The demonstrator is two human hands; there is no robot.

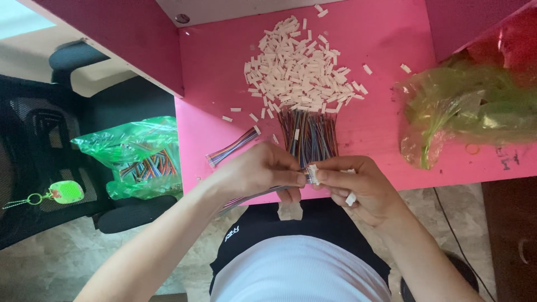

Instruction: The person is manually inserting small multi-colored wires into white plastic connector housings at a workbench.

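Observation:
My left hand point(263, 170) pinches the end of a flat multicoloured ribbon cable point(251, 197) that trails down toward my lap. My right hand point(358, 184) holds a small white plastic connector housing point(312, 174) against the cable's end, with another white housing point(351, 198) tucked under its fingers. Both hands meet just over the near edge of the pink table point(380, 45). Beyond them lies a bundle of coloured wires point(309, 134), and behind that a heap of several white connector housings point(296, 70).
One loose ribbon cable point(232, 147) lies on the table left of the bundle. A green plastic bag point(470, 109) rests at the table's right. On a black chair point(39, 140) to the left sits another green bag holding cables point(140, 159). A green key tag point(66, 192) hangs there.

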